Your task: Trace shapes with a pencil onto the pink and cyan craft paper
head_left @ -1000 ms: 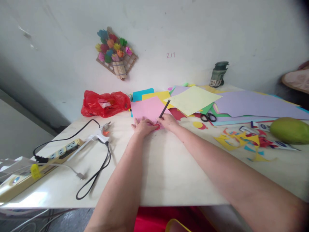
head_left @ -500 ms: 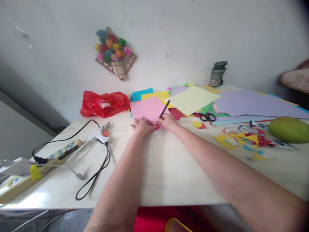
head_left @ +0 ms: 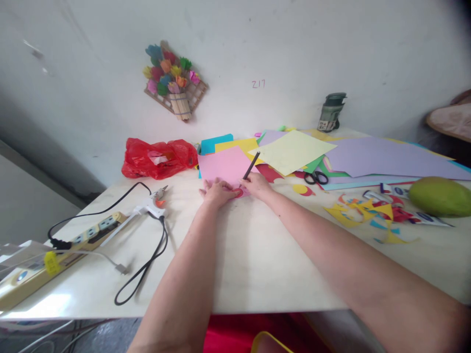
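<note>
Little has moved beyond a slight drift of the view. Mid-frame, the left hand (head_left: 220, 192) presses spread fingers on smooth pink paper (head_left: 228, 164), touching a round red piece (head_left: 239, 193); the right hand (head_left: 256, 185) pinches a slim dark writing tool (head_left: 252, 165). Curled yellow scraps (head_left: 348, 215) litter the pale table (head_left: 257, 264) at right; bright ruffled flowers (head_left: 167, 71) adorn the whitish wall (head_left: 257, 44), upper left.
</note>
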`<state>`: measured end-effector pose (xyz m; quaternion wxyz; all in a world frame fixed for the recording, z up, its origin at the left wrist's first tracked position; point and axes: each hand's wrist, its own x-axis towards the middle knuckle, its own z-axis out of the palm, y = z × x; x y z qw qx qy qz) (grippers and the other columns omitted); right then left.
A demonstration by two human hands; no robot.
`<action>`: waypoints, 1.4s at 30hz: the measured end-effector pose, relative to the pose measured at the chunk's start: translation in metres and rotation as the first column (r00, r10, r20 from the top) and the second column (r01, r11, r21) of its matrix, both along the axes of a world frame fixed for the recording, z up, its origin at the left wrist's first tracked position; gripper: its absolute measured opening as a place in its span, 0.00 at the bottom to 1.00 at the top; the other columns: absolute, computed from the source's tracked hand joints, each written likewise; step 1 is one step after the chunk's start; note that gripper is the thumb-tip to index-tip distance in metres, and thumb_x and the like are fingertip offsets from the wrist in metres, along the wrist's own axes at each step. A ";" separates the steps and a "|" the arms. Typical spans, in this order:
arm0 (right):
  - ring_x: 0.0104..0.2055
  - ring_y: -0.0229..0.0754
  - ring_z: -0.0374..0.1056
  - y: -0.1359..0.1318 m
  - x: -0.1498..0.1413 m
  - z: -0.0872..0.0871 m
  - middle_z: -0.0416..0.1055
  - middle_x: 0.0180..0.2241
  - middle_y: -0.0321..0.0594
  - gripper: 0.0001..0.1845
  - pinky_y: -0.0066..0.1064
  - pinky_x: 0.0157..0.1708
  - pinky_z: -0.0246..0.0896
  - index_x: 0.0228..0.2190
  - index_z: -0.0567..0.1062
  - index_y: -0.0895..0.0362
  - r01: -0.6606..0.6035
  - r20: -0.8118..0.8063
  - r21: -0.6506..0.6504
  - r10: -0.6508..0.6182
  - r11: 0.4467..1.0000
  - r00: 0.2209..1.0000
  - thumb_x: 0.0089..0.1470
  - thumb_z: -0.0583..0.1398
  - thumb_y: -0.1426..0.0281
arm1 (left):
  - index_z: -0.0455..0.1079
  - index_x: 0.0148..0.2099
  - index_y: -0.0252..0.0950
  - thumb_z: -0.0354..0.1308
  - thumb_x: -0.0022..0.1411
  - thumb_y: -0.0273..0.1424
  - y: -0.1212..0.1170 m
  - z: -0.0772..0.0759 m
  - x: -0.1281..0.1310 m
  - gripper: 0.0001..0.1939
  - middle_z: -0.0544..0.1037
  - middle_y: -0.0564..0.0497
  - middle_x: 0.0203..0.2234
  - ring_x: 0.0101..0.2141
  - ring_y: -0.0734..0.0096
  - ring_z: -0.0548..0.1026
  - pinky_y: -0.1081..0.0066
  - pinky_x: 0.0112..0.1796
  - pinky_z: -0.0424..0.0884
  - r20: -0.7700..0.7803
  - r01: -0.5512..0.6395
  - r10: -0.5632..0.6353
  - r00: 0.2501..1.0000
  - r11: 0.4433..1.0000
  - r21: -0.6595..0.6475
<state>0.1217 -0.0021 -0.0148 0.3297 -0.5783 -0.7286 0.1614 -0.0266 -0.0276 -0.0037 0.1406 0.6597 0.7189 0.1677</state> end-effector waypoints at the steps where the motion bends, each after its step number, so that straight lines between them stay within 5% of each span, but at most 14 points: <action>1: 0.34 0.40 0.67 0.000 0.000 0.000 0.74 0.32 0.42 0.15 0.26 0.31 0.58 0.33 0.74 0.56 0.001 -0.002 0.001 -0.001 1.000 1.000 0.49 0.54 0.60 | 0.70 0.36 0.47 0.56 0.39 0.57 0.000 0.000 0.000 0.26 0.53 0.54 0.58 0.58 0.45 0.31 0.41 0.51 0.34 0.001 -0.001 0.001 1.000 1.000 -0.003; 42: 0.34 0.42 0.67 -0.004 0.001 0.004 0.73 0.30 0.42 0.13 0.27 0.31 0.56 0.29 0.74 0.58 0.063 0.075 0.036 -0.066 0.997 0.995 0.46 0.53 0.66 | 0.71 0.34 0.47 0.57 0.38 0.57 0.003 -0.006 -0.002 0.25 0.55 0.54 0.58 0.58 0.45 0.32 0.41 0.50 0.35 0.012 -0.002 0.002 1.000 0.999 0.037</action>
